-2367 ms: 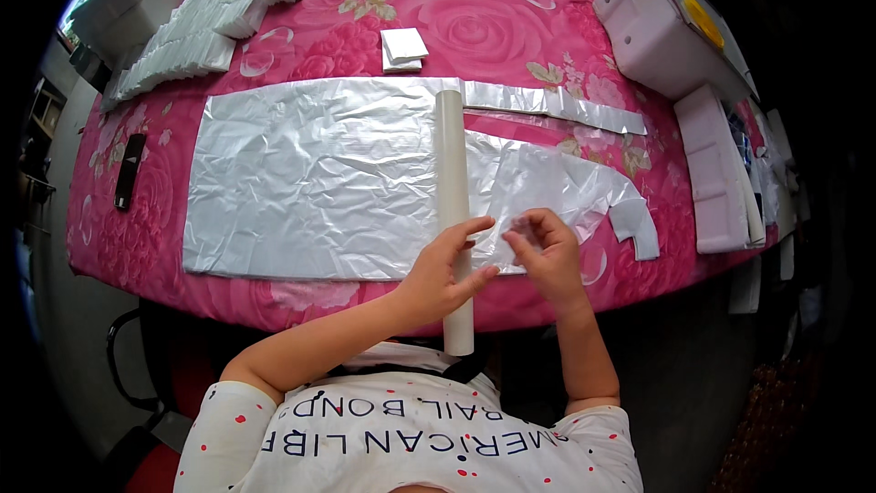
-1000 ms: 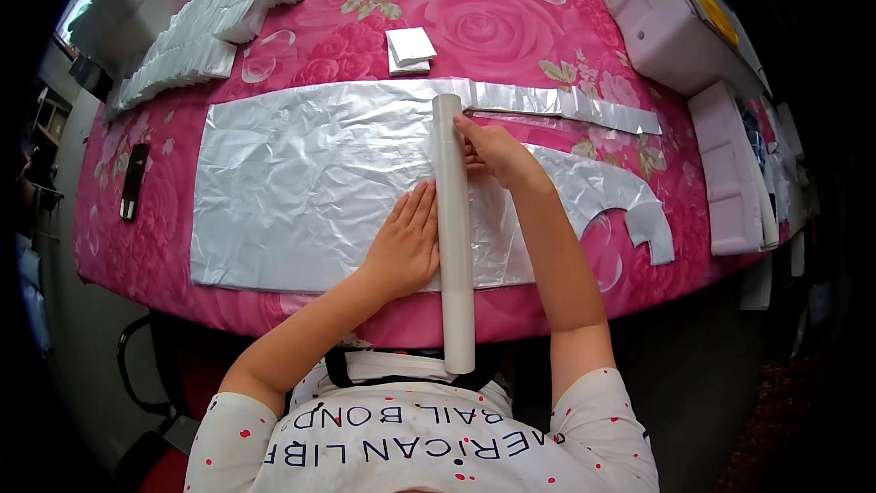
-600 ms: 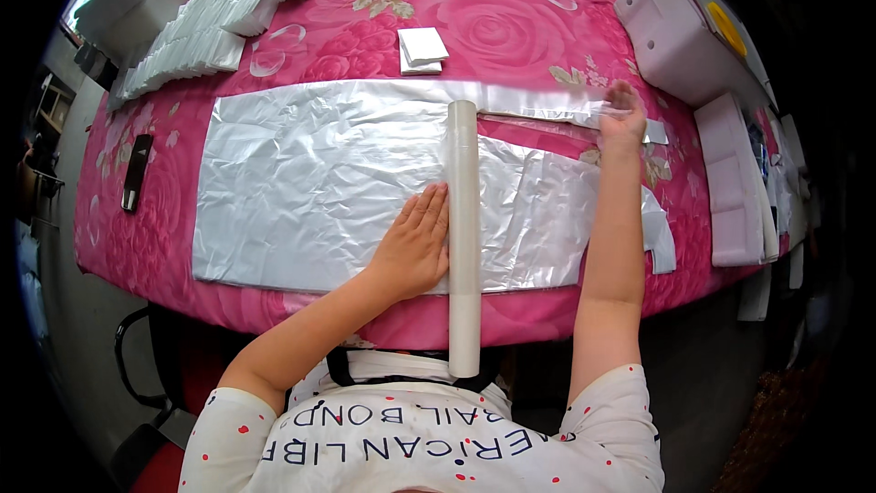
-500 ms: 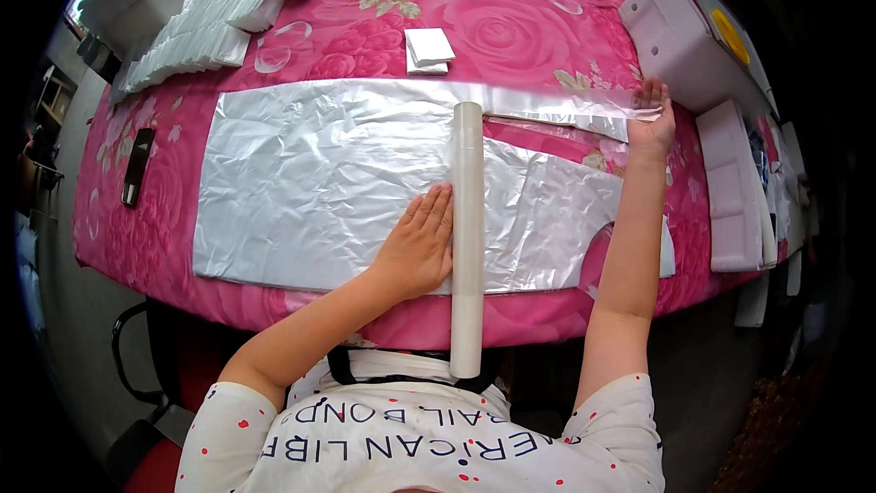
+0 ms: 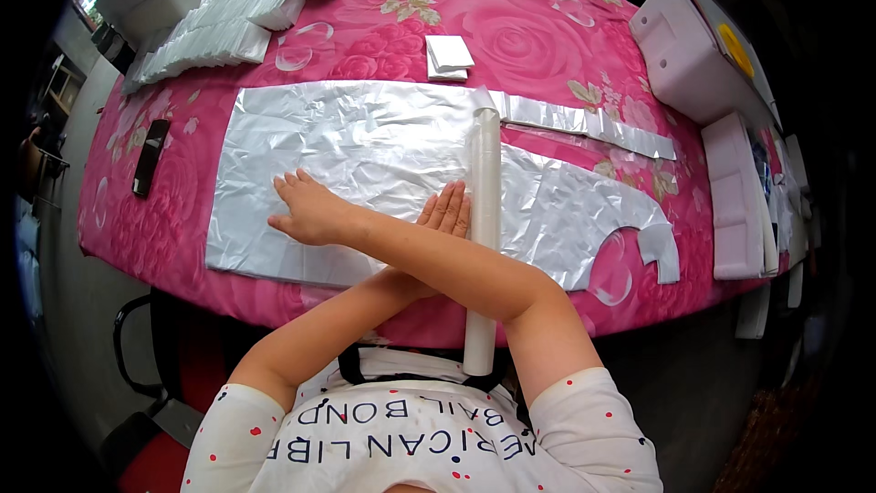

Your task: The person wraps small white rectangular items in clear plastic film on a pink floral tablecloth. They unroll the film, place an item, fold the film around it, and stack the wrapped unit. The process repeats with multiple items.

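Note:
A wide sheet of silver foil (image 5: 365, 137) lies flat on the pink flowered tablecloth (image 5: 547, 27). A long white roll (image 5: 484, 219) lies across it, one end hanging over the near table edge. My left hand (image 5: 447, 210) presses flat on the foil right beside the roll. My right hand (image 5: 310, 212) reaches across over my left forearm and rests palm down on the left part of the sheet, holding nothing. Right of the roll the foil (image 5: 584, 219) has a curved cut-out, and a narrow foil strip (image 5: 593, 123) lies behind it.
Small folded white squares (image 5: 447, 55) sit behind the foil. Rows of folded white pieces (image 5: 237, 14) fill the far left corner. A black flat device (image 5: 151, 155) lies at the left edge. White foam boxes (image 5: 684, 46) and a white tray (image 5: 735, 192) line the right side.
My right hand has left the foil strip at the far right and swung across my left arm to the left part of the sheet. My left hand stayed beside the roll.

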`<action>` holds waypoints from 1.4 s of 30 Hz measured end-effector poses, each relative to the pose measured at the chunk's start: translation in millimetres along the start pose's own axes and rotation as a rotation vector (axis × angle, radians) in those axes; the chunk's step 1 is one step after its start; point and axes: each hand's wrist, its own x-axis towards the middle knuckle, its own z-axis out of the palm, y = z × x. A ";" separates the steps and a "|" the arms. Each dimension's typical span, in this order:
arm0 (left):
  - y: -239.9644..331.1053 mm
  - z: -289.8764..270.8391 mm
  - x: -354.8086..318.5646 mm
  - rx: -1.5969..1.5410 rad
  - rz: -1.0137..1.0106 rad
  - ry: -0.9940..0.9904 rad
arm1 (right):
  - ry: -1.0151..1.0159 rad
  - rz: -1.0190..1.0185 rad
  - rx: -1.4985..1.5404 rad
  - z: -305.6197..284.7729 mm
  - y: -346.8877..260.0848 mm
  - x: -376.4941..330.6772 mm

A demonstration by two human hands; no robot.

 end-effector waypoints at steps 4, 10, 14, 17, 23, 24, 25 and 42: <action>-5.9 -2.9 2.2 -0.226 -0.124 0.144 | 0.204 -0.228 0.016 -35.0 -13.9 -54.9; -45.6 -17.8 48.9 -1.365 -0.613 0.288 | 0.749 -0.136 -0.162 -73.8 41.5 -187.2; -52.2 -21.9 94.4 -1.856 -0.980 0.159 | 0.574 -0.022 -0.258 -64.3 76.6 -244.8; -63.8 -24.2 103.4 -1.886 -1.061 0.069 | 0.399 -0.031 -0.349 -67.9 83.2 -255.1; -61.8 -63.3 71.9 -1.483 -0.857 0.316 | 0.289 -0.155 -0.481 -63.6 73.9 -212.9; -64.3 -77.9 57.6 -1.428 -0.804 0.314 | 0.296 -0.185 -0.474 -55.6 66.6 -195.1; -73.3 -89.4 38.3 -1.365 -0.746 0.325 | 0.259 -0.253 -0.488 -46.1 53.9 -173.3; -72.8 -188.9 -234.6 -0.766 -1.009 0.450 | 0.209 -0.575 -0.449 11.8 6.0 0.6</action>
